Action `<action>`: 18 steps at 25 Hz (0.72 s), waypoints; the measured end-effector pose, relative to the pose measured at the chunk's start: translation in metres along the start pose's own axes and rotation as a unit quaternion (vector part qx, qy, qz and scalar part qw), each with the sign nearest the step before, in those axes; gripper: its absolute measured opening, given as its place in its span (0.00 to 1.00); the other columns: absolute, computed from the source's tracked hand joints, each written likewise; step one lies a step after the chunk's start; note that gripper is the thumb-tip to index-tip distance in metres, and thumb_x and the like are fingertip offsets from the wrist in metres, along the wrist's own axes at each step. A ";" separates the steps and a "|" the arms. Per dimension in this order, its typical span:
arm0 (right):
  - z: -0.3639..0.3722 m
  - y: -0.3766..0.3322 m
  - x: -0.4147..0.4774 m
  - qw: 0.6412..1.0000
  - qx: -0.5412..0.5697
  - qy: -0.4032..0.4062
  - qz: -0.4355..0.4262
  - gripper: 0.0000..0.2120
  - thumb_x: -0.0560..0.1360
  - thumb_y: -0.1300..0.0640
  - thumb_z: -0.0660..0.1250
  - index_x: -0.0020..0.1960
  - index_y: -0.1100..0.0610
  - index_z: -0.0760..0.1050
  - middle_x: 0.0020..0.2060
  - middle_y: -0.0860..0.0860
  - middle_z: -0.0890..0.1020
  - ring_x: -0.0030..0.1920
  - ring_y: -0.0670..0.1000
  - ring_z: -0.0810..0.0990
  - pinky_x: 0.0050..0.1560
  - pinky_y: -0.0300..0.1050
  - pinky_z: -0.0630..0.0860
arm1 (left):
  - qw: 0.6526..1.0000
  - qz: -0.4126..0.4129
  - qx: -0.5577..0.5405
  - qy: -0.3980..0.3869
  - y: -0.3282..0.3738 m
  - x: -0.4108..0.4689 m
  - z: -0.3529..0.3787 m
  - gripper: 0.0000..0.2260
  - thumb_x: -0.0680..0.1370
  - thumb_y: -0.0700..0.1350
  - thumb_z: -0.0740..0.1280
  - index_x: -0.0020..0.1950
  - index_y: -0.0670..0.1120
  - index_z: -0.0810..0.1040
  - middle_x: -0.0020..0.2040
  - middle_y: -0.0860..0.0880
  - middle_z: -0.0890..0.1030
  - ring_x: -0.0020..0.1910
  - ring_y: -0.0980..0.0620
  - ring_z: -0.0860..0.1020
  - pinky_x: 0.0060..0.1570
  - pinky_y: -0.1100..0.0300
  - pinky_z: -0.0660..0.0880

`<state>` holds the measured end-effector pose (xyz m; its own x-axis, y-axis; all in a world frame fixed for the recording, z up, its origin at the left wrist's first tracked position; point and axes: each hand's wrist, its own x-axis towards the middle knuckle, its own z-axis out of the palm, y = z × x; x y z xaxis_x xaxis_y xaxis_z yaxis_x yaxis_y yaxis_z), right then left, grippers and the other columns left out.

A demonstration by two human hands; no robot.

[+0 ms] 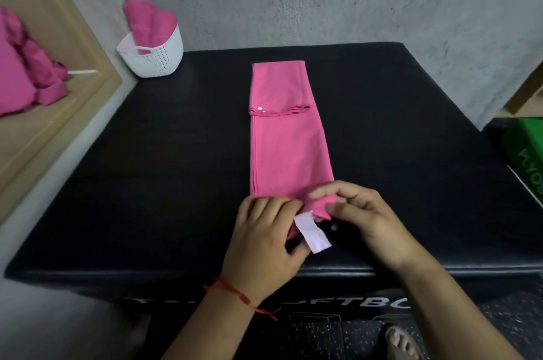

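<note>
A pink cloth (286, 142), folded into a long narrow strip, lies lengthwise on a black padded box (147, 168). Its far end is folded back over itself, with a small shiny snap showing there. At the near end, a white label (313, 234) sticks out from the cloth. My left hand (264, 236) curls its fingers round the cloth's near left corner. My right hand (364, 218) pinches the near right corner between thumb and fingers.
A white perforated basket (158, 58) holding two rolled pink cloths stands at the box's far left corner. A heap of pink cloths (26, 65) lies on a wooden shelf at left. A green box (529, 151) sits at right. A grey wall is behind.
</note>
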<state>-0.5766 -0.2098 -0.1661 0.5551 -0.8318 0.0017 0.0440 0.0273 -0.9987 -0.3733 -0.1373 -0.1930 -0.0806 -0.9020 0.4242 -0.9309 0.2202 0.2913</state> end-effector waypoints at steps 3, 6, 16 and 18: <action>-0.007 0.002 -0.010 0.998 -0.064 -0.009 -0.022 0.25 0.77 0.78 0.66 0.62 0.54 0.83 0.55 0.57 0.87 0.57 0.56 0.85 0.62 0.53 0.80 | 0.998 -0.036 -0.026 0.048 -0.011 -0.005 0.000 0.11 0.74 0.46 0.71 0.56 0.53 0.82 0.53 0.58 0.80 0.54 0.50 0.78 0.72 0.45 0.67; -0.004 0.016 -0.017 0.961 -0.248 0.091 -0.075 0.23 0.74 0.69 0.78 0.61 0.47 0.85 0.54 0.48 0.85 0.55 0.53 0.85 0.59 0.54 0.81 | 0.997 -0.014 -0.052 0.053 -0.019 -0.009 -0.001 0.11 0.74 0.42 0.70 0.54 0.52 0.84 0.52 0.59 0.81 0.52 0.52 0.78 0.66 0.47 0.71; 0.005 0.040 -0.019 0.789 -0.554 0.088 -0.252 0.14 0.81 0.54 0.68 0.65 0.45 0.84 0.58 0.39 0.83 0.59 0.47 0.80 0.61 0.51 0.75 | 0.993 -0.005 -0.114 -0.006 -0.040 -0.016 -0.018 0.15 0.75 0.36 0.72 0.57 0.52 0.85 0.50 0.60 0.78 0.52 0.56 0.75 0.56 0.53 0.76; 0.002 0.041 -0.017 0.807 -0.541 0.074 -0.226 0.14 0.82 0.51 0.68 0.65 0.42 0.83 0.55 0.37 0.83 0.57 0.45 0.80 0.59 0.50 0.76 | 0.990 -0.013 -0.137 -0.023 -0.050 -0.018 -0.024 0.15 0.76 0.37 0.73 0.58 0.54 0.86 0.50 0.61 0.77 0.52 0.56 0.75 0.55 0.55 0.76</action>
<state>-0.5824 -0.1931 -0.2067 0.5765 -0.6809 0.4517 -0.5811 -0.7303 -0.3591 -0.3168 -0.1234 -0.1943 -0.0793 -0.9232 0.3761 -0.8022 0.2831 0.5257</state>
